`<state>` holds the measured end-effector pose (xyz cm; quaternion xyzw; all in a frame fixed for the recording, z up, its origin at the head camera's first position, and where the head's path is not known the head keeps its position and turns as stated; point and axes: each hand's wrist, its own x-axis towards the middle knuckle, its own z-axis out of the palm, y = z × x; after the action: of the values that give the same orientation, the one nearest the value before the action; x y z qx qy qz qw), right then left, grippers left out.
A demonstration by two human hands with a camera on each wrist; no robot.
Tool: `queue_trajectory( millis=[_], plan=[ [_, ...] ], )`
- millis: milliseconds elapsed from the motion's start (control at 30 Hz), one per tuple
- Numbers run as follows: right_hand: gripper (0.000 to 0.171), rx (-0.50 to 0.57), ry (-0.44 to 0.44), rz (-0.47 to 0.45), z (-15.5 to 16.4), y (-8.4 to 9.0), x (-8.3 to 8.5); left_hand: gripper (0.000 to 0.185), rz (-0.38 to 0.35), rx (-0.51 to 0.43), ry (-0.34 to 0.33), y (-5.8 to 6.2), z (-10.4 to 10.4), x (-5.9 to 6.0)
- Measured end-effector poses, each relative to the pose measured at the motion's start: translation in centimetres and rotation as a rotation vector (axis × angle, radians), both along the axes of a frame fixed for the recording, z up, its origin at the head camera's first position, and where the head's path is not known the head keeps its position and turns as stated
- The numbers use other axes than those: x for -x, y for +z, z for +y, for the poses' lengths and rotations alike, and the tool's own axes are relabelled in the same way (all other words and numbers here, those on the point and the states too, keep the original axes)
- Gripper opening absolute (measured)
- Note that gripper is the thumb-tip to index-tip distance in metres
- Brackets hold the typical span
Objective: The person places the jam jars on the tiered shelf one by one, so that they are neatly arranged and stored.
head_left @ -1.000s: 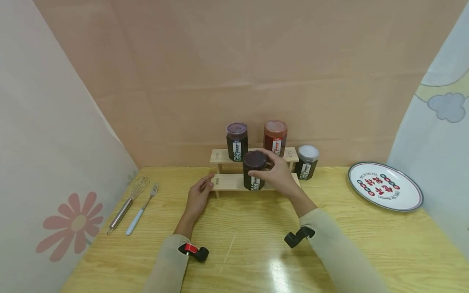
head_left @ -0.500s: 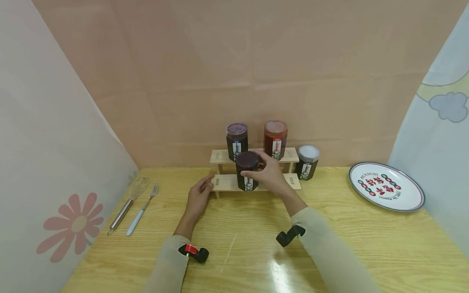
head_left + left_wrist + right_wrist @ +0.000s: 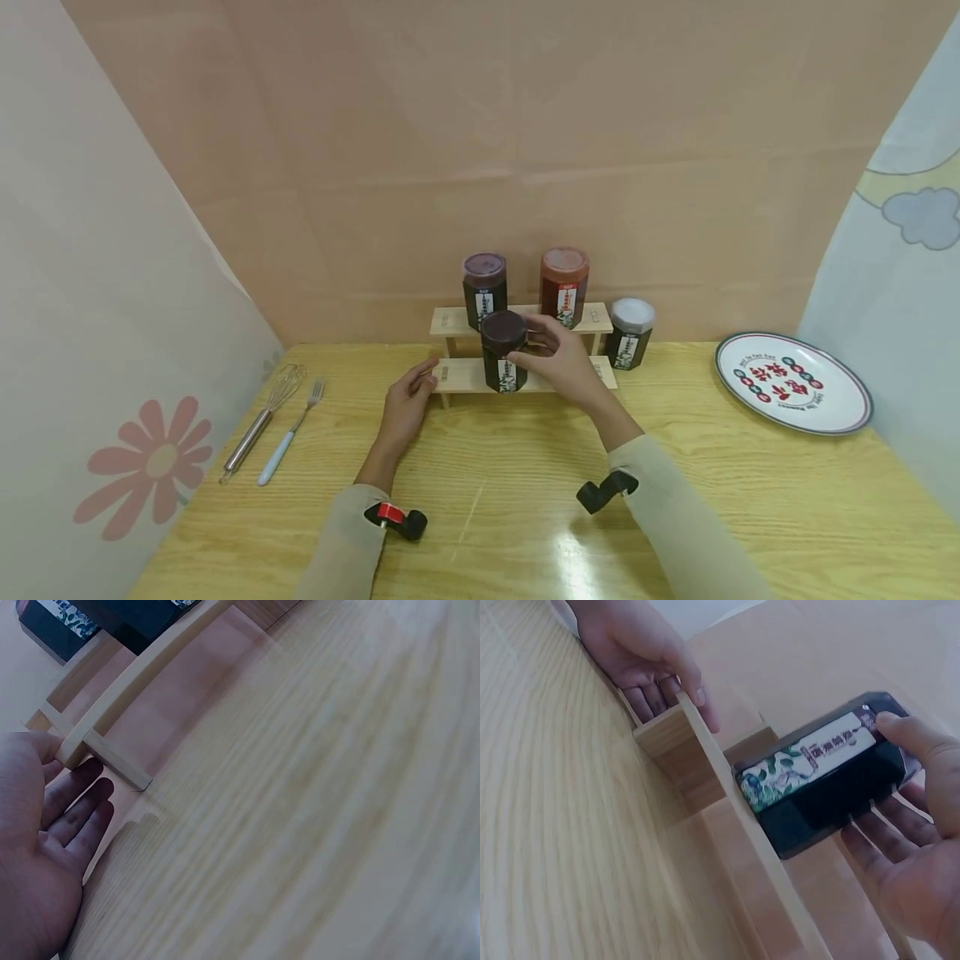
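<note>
A two-step wooden rack (image 3: 465,374) stands at the back of the table. On its lower step stands a dark jar (image 3: 503,353) with a dark purple lid and a leafy label. My right hand (image 3: 542,353) grips it near the lid; in the right wrist view the thumb lies on one side of the dark jar (image 3: 825,774) and the fingers on the other. My left hand (image 3: 417,385) lies flat on the table, fingers straight, touching the rack's left end (image 3: 82,746). A purple-lidded jar (image 3: 484,288) and a red jar (image 3: 564,283) stand on the upper step.
A white-lidded jar (image 3: 629,332) stands on the table just right of the rack. A patterned plate (image 3: 792,382) lies at the far right. A whisk (image 3: 260,417) and a blue-handled fork (image 3: 289,429) lie at the left. Paper walls enclose the wooden table (image 3: 525,517).
My right hand has slid the dark jar leftward along the lower step, toward its middle. The left hand has stayed at the rack's end.
</note>
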<state>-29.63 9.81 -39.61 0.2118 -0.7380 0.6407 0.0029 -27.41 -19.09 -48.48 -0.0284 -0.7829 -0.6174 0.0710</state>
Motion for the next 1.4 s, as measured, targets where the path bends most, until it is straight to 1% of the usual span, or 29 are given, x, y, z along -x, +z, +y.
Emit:
queue_trajectory(
  millis=[100,267,500,633,833,1000,1033,1133,1233,1267,1400],
  plan=[
    [0.063,0.026,0.003,-0.002,0.3,-0.2,0.0,0.043,-0.017,0.002,-0.005,0.1,-0.1,0.1],
    [0.062,0.055,-0.003,-0.007,-0.1,-0.5,0.3,0.043,-0.031,0.007,-0.007,0.2,-0.1,0.1],
    [0.061,0.060,-0.010,-0.019,-1.4,-0.4,0.4,0.039,0.014,0.006,0.015,0.0,0.0,0.0],
    [0.061,0.063,-0.025,-0.004,-2.0,-0.5,0.3,0.037,0.035,0.011,0.014,-0.1,0.0,0.0],
    [0.061,0.065,-0.060,0.006,-2.5,-0.9,0.6,0.037,0.038,0.016,0.021,-0.1,0.1,0.0],
    [0.060,0.059,-0.052,0.010,-2.3,-1.0,0.6,0.037,0.031,0.008,0.021,-0.2,0.1,0.2],
    [0.060,0.057,-0.045,0.018,-2.2,-0.9,0.6,0.037,0.024,0.013,0.018,0.1,0.3,0.0],
    [0.060,0.039,-0.018,0.033,-1.6,-0.3,0.4,0.039,0.019,0.006,0.018,0.0,0.3,0.0],
    [0.059,0.028,0.011,0.055,-0.4,0.6,0.1,0.038,0.022,0.008,0.023,0.1,0.3,-0.1],
    [0.059,0.022,0.017,0.061,0.1,1.0,0.0,0.037,0.026,0.005,0.026,-0.2,0.2,0.1],
    [0.057,0.004,-0.001,0.104,2.6,2.5,-0.1,0.036,0.024,0.020,0.028,0.0,0.1,0.0]
  ],
)
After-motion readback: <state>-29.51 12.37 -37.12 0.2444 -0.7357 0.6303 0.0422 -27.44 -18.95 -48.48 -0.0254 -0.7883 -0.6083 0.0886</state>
